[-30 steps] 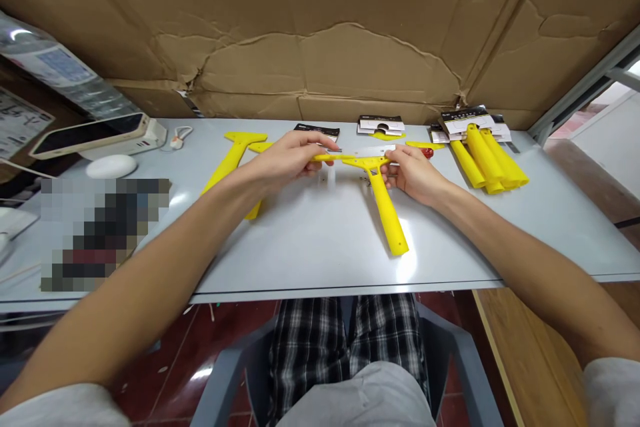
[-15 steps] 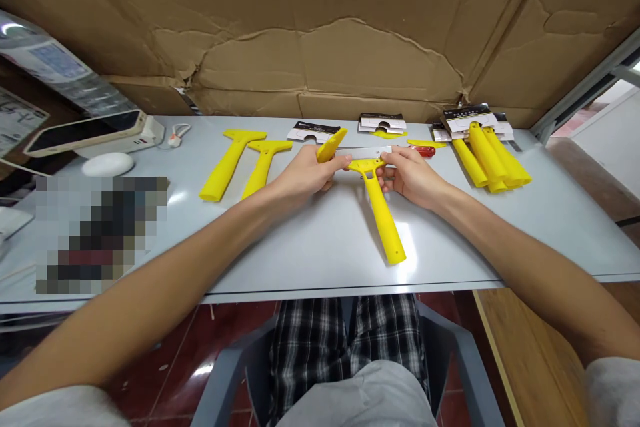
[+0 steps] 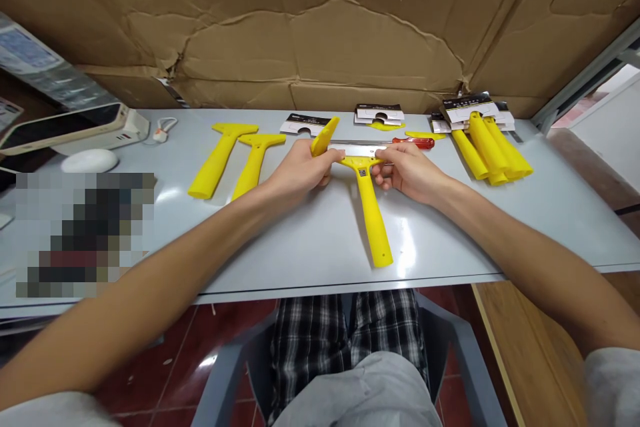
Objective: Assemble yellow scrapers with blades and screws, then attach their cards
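A scraper with a yellow handle [image 3: 373,220] and a flat metal blade [image 3: 361,151] is held between my hands, its handle pointing toward me. My left hand [image 3: 306,170] pinches the left end of the scraper's head. A yellow blade cover [image 3: 325,137] also stands up in that hand, by the thumb and index finger. On the other side, my right hand [image 3: 407,170] grips the right end of the head between thumb and fingers, the remaining fingers curled below. Just behind the right hand lies a screwdriver with a red handle [image 3: 423,143].
Two yellow scraper handles [image 3: 220,160] [image 3: 257,163] lie to the left. Several carded yellow scrapers [image 3: 493,150] are piled at the right. Black-and-white cards [image 3: 305,123] [image 3: 379,113] and a yellow piece [image 3: 425,135] lie near the cardboard wall [image 3: 320,47]. A white mouse [image 3: 90,161] sits at left.
The scraper's handle has swung slightly, and its blade now shows more fully between my fingers. Both hands keep their hold. The whole view has shifted a little.
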`<state>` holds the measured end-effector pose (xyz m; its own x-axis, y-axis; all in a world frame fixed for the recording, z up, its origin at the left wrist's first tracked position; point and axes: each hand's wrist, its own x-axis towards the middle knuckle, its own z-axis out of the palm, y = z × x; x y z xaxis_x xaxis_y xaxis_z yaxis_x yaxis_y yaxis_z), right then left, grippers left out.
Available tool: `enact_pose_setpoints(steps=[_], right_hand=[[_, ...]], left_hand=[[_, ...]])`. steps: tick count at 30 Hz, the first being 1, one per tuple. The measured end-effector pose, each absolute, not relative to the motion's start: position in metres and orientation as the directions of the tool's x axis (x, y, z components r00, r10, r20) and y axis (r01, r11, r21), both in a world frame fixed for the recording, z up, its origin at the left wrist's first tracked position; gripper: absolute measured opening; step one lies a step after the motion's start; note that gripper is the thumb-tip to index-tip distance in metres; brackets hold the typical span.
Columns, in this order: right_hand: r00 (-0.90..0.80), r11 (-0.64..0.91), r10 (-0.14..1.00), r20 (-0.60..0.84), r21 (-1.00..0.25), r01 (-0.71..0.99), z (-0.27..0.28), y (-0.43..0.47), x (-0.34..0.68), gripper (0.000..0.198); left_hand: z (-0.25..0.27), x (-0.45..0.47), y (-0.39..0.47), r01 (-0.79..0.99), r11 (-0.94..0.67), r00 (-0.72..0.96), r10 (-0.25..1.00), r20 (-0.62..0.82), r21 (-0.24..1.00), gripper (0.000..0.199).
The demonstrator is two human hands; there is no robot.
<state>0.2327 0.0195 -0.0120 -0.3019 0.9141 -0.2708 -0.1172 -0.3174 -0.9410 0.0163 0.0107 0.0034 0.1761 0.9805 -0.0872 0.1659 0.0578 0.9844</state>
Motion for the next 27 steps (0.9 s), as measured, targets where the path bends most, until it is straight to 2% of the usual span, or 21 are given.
enact_pose_setpoints(steps=[6,18,27], right_hand=[[-0.291,-0.313,0.920,-0.262,-0.939,-0.142,-0.0108,0.0191,0.2324,0.011],[-0.228,-0.375,0.913,-0.338,-0.916,-0.141,-0.0108,0.0233,0.2339,0.010],[-0.170,-0.406,0.909,-0.381,-0.902,-0.150,-0.0063,0.0225,0.2317,0.004]], left_hand=[[-0.0041,0.0190,0.0159,-0.002,0.110,0.168,0.980,-0.108,0.994,0.037],[0.0041,0.0167,0.0099,0.136,0.052,0.195,0.978,-0.078,0.989,0.036],[0.0026,0.0163,0.0132,0.143,0.058,0.202,0.975,-0.087,0.988,0.039]])
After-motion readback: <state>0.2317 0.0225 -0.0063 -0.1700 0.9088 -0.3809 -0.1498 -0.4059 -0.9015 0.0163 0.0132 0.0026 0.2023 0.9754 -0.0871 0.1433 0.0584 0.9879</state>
